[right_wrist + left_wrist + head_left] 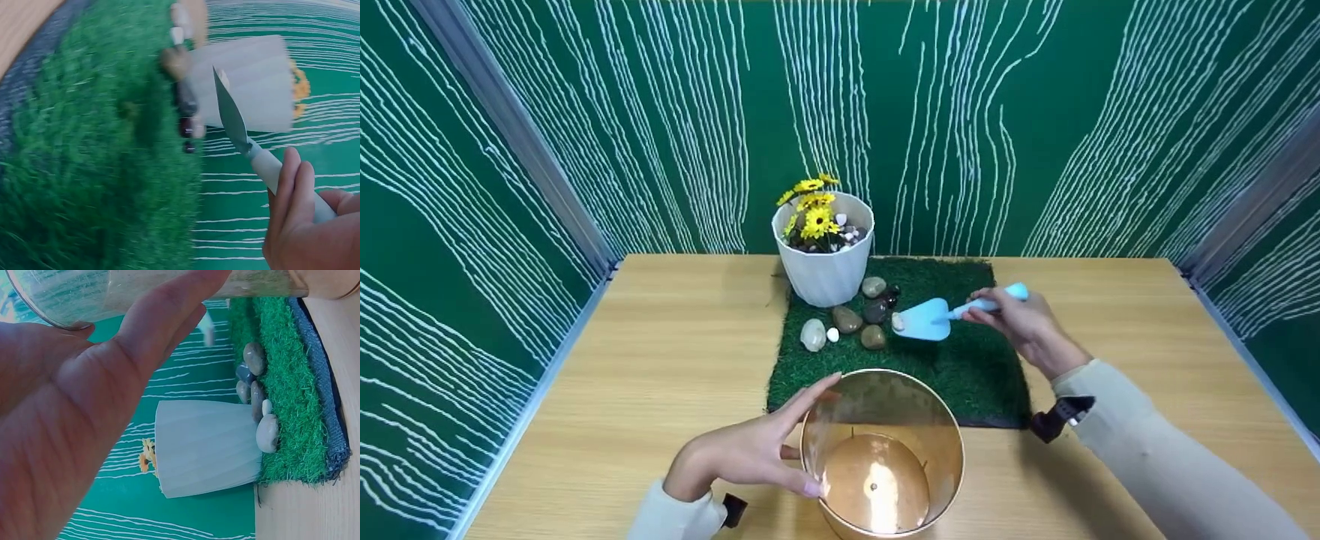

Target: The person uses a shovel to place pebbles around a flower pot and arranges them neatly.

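Observation:
My right hand [1027, 326] grips the handle of a light blue garden trowel [926, 321], held above a green turf mat. At the tip of its blade lies a small pale stone [898, 322], partly visible behind the trowel [230, 118] in the right wrist view. With thumb and fingers spread around its left side, my left hand [750, 450] holds a see-through cylindrical vase [885, 401] at the near edge of the mat. No stones show inside the vase. Several smooth stones [847, 320] lie on the mat to the left of the trowel.
At the back stands a white fluted pot [825, 277] with yellow flowers [817, 223] and small pebbles in it. The turf mat [982, 382] lies on a wooden table [690, 337]. Green panels with white wavy lines [930, 135] enclose the table.

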The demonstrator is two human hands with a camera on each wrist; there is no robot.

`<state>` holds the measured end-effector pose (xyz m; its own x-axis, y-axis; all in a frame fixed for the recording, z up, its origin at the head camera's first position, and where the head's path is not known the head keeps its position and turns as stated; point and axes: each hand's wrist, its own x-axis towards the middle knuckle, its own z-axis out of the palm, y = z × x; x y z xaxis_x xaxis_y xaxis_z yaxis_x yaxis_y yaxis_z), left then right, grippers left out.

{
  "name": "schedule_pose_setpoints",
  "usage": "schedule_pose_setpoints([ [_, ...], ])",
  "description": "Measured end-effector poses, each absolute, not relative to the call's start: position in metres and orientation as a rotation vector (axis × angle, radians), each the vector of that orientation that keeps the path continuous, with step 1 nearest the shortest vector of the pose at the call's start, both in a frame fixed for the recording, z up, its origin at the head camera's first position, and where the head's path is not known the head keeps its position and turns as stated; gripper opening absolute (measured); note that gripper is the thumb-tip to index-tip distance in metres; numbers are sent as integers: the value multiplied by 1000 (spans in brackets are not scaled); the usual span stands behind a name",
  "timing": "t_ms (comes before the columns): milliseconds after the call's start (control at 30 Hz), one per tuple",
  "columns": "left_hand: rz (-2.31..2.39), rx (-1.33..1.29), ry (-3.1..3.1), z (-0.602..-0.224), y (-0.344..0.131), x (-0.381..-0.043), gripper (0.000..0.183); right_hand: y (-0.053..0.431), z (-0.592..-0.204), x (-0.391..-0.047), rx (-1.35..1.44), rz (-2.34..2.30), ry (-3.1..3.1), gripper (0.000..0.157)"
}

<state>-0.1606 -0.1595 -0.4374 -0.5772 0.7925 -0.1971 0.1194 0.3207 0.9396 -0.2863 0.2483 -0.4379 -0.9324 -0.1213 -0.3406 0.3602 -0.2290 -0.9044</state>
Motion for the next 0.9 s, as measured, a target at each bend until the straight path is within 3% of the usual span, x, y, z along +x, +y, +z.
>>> schedule_pose_setpoints([
  [333,1278,799,1929,-440,-158,-161,117,228,-471,-284,172,-2121,2129,33],
  [633,1286,797,1932,-441,-159,-161,120,222,-477,-277,-19,-2063,2404,35],
  [900,1296,843,1949,-444,-161,-162,118,227,-485,-267,-336,-1938,2692,25],
])
